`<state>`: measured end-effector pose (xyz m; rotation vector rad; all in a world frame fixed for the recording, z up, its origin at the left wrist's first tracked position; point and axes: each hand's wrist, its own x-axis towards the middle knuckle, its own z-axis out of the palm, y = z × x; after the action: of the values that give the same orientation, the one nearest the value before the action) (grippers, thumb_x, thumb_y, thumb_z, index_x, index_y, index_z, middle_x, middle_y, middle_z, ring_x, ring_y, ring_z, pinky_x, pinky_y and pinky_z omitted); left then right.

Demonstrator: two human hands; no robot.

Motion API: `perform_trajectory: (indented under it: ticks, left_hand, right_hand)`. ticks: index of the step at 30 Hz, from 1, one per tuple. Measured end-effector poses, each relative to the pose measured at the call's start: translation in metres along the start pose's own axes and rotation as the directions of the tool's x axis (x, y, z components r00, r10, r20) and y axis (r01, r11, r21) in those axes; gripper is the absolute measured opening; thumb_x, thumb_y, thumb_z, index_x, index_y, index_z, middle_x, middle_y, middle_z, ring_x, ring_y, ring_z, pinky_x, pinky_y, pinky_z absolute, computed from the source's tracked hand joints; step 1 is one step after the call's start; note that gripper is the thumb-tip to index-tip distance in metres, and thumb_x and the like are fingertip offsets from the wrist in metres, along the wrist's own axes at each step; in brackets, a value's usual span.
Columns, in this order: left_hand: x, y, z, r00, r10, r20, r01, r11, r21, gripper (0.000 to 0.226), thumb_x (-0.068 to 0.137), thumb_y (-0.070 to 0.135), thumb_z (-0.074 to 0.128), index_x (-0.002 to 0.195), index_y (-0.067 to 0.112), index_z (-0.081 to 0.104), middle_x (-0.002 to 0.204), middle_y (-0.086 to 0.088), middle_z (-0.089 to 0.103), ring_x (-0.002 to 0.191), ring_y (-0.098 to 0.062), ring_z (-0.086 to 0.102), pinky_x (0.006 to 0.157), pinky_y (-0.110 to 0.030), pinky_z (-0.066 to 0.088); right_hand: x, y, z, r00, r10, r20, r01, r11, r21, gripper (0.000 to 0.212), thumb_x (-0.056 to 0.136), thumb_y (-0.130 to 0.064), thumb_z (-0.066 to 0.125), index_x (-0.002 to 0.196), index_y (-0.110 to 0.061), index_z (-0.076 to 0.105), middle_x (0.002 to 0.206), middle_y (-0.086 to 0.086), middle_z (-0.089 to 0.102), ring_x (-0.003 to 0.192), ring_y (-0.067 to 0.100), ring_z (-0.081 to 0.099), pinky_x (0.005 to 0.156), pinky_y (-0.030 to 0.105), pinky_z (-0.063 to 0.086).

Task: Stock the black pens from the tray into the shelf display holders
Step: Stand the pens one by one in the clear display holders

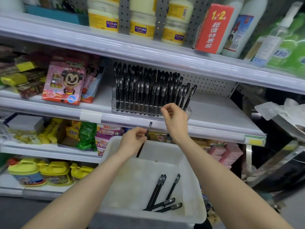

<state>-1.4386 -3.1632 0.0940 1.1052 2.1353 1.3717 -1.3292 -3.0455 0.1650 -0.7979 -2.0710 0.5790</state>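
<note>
A clear display holder (188, 113) on the middle shelf stands packed with several upright black pens (145, 90). Below it a white tray (194, 192) holds several loose black pens (162, 194) near its front right corner. My left hand (133, 139) pinches one black pen (143, 144) over the tray's far edge, tip pointing down. My right hand (175, 118) hovers in front of the holder's right end with its fingers loosely curled and nothing in them.
A cartoon-figure toy box (63, 83) stands left of the holder. White shelf edge (214, 129) runs just under the hands. Yellow-lidded jars (104, 19) and a red carton (212, 28) fill the upper shelf. Snack packs and yellow jugs (26, 172) sit below.
</note>
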Motion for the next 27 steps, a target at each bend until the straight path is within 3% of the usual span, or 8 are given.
perform_trajectory:
  ticks: [2, 5, 9, 14, 20, 23, 27]
  left_hand:
    - [0.005, 0.011, -0.003, 0.998, 0.008, -0.068, -0.011, 0.999, -0.053, 0.023, 0.088, 0.011, 0.068, 0.110, 0.017, 0.067, 0.096, 0.007, 0.064, 0.091, -0.008, 0.060, 0.085, -0.021, 0.044]
    - [0.010, 0.024, -0.005, 0.993, 0.038, -0.111, -0.047, 0.996, -0.077, 0.019, 0.087, 0.014, 0.070, 0.103, 0.022, 0.066, 0.094, 0.009, 0.064, 0.089, -0.007, 0.060, 0.083, -0.022, 0.045]
    - [0.010, 0.034, -0.005, 0.990, 0.079, -0.120, -0.081, 0.997, -0.017, 0.020, 0.088, 0.015, 0.068, 0.106, 0.022, 0.068, 0.093, 0.011, 0.063, 0.087, -0.004, 0.057, 0.077, -0.018, 0.039]
    - [0.006, 0.033, 0.001, 0.989, 0.106, -0.107, -0.110, 0.993, -0.031, 0.019, 0.086, 0.014, 0.071, 0.102, 0.024, 0.068, 0.090, 0.011, 0.065, 0.082, -0.001, 0.059, 0.076, -0.019, 0.044]
    - [-0.003, 0.027, 0.011, 0.993, 0.090, -0.079, -0.097, 0.991, -0.089, 0.025, 0.080, 0.012, 0.075, 0.097, 0.027, 0.065, 0.086, 0.014, 0.068, 0.083, -0.006, 0.066, 0.079, -0.021, 0.050]
    - [-0.013, 0.018, 0.020, 0.996, 0.075, -0.039, -0.074, 0.997, 0.024, 0.024, 0.080, 0.014, 0.076, 0.097, 0.025, 0.063, 0.083, 0.017, 0.063, 0.079, -0.006, 0.062, 0.074, -0.020, 0.048]
    - [-0.031, -0.006, 0.040, 0.984, -0.024, 0.176, -0.025, 0.963, 0.268, 0.019, 0.083, 0.021, 0.072, 0.099, 0.025, 0.063, 0.093, 0.008, 0.062, 0.084, -0.010, 0.058, 0.077, -0.021, 0.045]
  right_hand:
    - [-0.009, 0.002, 0.004, 0.999, -0.018, 0.040, 0.019, 1.000, -0.022, 0.012, 0.096, -0.026, 0.059, 0.091, -0.019, 0.067, 0.082, -0.008, 0.066, 0.077, 0.002, 0.059, 0.069, 0.018, 0.048]
    - [-0.019, 0.002, 0.009, 0.996, -0.007, 0.086, 0.006, 1.000, 0.013, 0.016, 0.094, -0.034, 0.061, 0.088, -0.021, 0.068, 0.081, -0.010, 0.067, 0.078, 0.004, 0.061, 0.072, 0.027, 0.052]
    - [-0.025, -0.001, 0.012, 0.992, 0.027, 0.120, -0.036, 0.997, 0.070, 0.013, 0.089, -0.036, 0.065, 0.087, -0.023, 0.068, 0.079, -0.010, 0.068, 0.078, 0.004, 0.062, 0.073, 0.031, 0.054]
    - [-0.024, 0.001, 0.008, 0.986, 0.090, 0.142, -0.101, 0.992, 0.070, 0.014, 0.087, -0.033, 0.065, 0.082, -0.021, 0.068, 0.075, -0.009, 0.068, 0.075, 0.005, 0.062, 0.072, 0.032, 0.055]
    - [-0.025, 0.001, -0.002, 0.982, 0.130, 0.137, -0.135, 0.990, 0.033, 0.012, 0.087, -0.029, 0.065, 0.083, -0.017, 0.064, 0.072, -0.009, 0.064, 0.069, 0.005, 0.058, 0.068, 0.025, 0.049]
    - [-0.016, -0.004, -0.016, 0.992, 0.097, 0.079, -0.099, 0.995, 0.022, 0.011, 0.089, -0.026, 0.064, 0.085, -0.017, 0.062, 0.072, -0.010, 0.061, 0.068, 0.002, 0.055, 0.065, 0.018, 0.045]
    - [0.006, -0.012, -0.041, 0.997, 0.074, 0.001, -0.074, 0.996, 0.048, 0.010, 0.093, -0.026, 0.060, 0.093, -0.017, 0.062, 0.078, -0.008, 0.062, 0.070, 0.001, 0.055, 0.065, 0.017, 0.046]
